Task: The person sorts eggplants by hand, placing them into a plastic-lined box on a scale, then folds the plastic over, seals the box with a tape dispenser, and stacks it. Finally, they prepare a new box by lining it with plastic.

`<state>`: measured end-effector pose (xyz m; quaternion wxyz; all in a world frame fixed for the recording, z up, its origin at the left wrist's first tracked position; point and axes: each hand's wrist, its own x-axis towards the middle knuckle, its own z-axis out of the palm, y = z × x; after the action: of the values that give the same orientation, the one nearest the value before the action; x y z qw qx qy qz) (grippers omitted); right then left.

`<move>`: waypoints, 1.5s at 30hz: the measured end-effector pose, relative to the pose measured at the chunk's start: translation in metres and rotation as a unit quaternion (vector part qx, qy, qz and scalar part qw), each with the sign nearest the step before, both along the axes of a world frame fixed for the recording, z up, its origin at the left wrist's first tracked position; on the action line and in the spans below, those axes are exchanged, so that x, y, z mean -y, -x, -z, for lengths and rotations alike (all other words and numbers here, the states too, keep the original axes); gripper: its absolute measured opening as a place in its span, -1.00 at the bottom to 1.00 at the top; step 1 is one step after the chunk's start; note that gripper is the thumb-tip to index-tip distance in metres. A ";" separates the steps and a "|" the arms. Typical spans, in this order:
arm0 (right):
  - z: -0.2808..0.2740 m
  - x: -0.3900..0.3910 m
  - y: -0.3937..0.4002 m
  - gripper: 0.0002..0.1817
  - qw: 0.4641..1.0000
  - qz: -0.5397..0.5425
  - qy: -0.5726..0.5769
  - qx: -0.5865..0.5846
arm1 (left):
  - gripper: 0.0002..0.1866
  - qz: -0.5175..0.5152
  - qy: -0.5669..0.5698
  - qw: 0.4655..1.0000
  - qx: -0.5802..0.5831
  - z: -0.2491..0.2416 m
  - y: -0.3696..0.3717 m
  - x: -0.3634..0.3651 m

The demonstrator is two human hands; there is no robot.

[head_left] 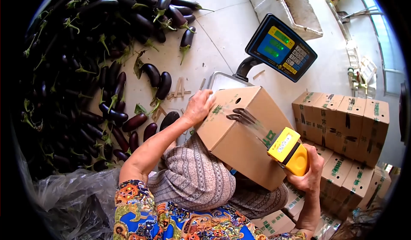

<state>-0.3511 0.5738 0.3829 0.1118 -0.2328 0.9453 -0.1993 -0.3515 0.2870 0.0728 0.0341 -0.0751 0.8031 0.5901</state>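
Note:
A cardboard box (pixel 231 133) with green print and a dark eggplant picture stands tilted in front of my knees, beside the scale's metal platform (pixel 227 80). My left hand (pixel 199 107) rests on the box's upper left edge, its fingertips partly blurred. In my right hand (pixel 309 169) is a yellow tape dispenser (pixel 291 152), its head over the box's right edge. Clear tape with green print runs over the box near the dispenser. Behind the box, the scale's display (pixel 281 47) shows lit green digits.
Many eggplants (pixel 81 68) lie heaped on the floor at the left. Clear plastic sheeting (pixel 77 201) is at the lower left. Closed boxes (pixel 338 124) are stacked at the right. A white foam container (pixel 295 8) stands at the top, and wooden sticks (pixel 179 90) lie mid-floor.

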 end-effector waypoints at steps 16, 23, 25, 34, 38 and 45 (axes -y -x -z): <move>0.000 -0.005 -0.001 -0.41 0.996 -0.036 0.076 -0.026 | -0.49 0.090 0.251 0.941 -0.208 -0.197 0.045 -0.064; -0.021 -0.019 -0.012 -0.42 0.997 -0.066 -0.033 -0.038 | -0.39 0.106 0.367 0.908 -0.172 -0.197 0.042 -0.068; -0.027 -0.049 -0.021 -0.42 0.995 -0.060 -0.069 -0.049 | -0.38 0.117 0.389 0.902 -0.146 -0.205 0.038 -0.069; 0.024 -0.186 -0.093 -0.33 0.995 0.093 0.020 -0.008 | -0.55 0.171 0.496 0.810 -0.262 -0.204 0.038 -0.068; 0.045 -0.192 -0.096 -0.34 0.992 0.105 0.062 -0.015 | -0.55 0.141 0.467 0.841 -0.234 -0.198 0.042 -0.068; 0.086 -0.193 -0.093 -0.36 0.987 0.101 0.125 0.005 | -0.65 0.182 0.465 0.818 -0.286 -0.203 0.047 -0.066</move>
<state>-0.2578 0.7670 0.2968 0.0661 -0.1473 0.9311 -0.3272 -0.3989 0.3533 0.2757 -0.1289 0.2377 0.9547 0.1244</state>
